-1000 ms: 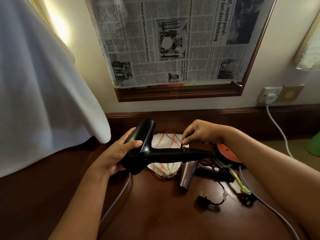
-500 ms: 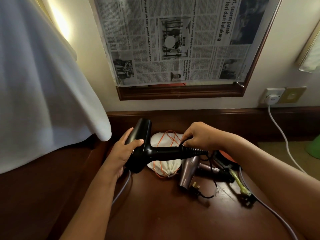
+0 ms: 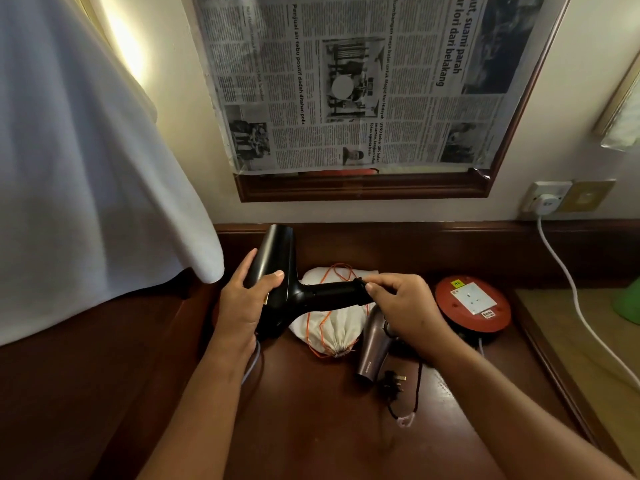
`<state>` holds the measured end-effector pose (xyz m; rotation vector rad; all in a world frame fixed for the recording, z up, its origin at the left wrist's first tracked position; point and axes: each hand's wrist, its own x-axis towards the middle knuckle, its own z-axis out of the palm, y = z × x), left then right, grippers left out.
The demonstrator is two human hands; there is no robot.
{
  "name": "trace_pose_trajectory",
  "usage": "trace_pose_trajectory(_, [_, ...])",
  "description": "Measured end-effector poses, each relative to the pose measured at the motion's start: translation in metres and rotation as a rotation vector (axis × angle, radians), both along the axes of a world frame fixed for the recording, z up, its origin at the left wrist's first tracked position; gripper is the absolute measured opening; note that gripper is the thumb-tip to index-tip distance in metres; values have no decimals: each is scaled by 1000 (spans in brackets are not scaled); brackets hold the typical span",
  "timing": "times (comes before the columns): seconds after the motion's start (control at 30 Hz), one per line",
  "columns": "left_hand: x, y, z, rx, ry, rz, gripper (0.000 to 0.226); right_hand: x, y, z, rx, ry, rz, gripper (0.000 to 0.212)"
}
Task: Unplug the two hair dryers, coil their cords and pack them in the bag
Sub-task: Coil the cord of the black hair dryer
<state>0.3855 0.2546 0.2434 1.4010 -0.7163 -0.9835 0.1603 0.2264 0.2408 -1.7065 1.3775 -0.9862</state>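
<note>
My left hand (image 3: 247, 299) grips the barrel of a black hair dryer (image 3: 277, 271) held above the dark wooden desk (image 3: 311, 427). My right hand (image 3: 401, 306) pinches the black cord at the end of the dryer's handle (image 3: 332, 294). The cord's black plug (image 3: 393, 384) lies unplugged on the desk. A second, bronze hair dryer (image 3: 372, 348) lies on the desk under my right hand. A white drawstring bag (image 3: 332, 327) with orange cord lies behind and beneath the black dryer.
A round red extension reel (image 3: 472, 304) with a socket sits at the right. A white plug (image 3: 547, 202) sits in the wall socket, its white cable (image 3: 571, 292) trailing down right. White cloth (image 3: 86, 168) hangs at the left. A newspaper-covered frame (image 3: 363, 81) is on the wall.
My right hand slid along the handle to its end and now covers the bronze dryer. The black plug was dragged closer to that dryer. The red reel has come into sight.
</note>
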Motion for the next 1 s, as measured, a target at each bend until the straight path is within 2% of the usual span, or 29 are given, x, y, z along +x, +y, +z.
trace_pose_trajectory(0.13, [-7, 1, 1, -24, -8, 34, 62, 5, 11, -6, 110, -210, -99, 20])
trace_pose_trajectory(0.27, [-10, 4, 1, -14, 26, 53, 62, 6, 17, -10, 297, -435, -89, 6])
trace_pose_trajectory(0.33, [-11, 6, 1, -3, 54, 53, 62, 5, 19, -12, 372, -501, -76, 7])
trace_pose_trajectory(0.47, [-11, 7, 1, 1, 85, 55, 62, 2, 23, -19, 428, -419, -29, 21])
trace_pose_trajectory(0.77, [-8, 8, 1, 23, 119, 59, 59, 5, 14, -28, 368, -110, 46, 53])
trace_pose_trajectory(0.83, [-7, 9, 2, 24, 168, 56, 54, 6, 12, -31, 401, -202, 112, 51])
trace_pose_trajectory(0.93, [-3, 9, 4, 24, 226, 45, 36, 4, 12, -39, 437, -403, 271, 38])
trace_pose_trajectory(1.0, [0, 10, 4, 15, 252, 34, 35, 1, 12, -45, 425, -408, 299, 33])
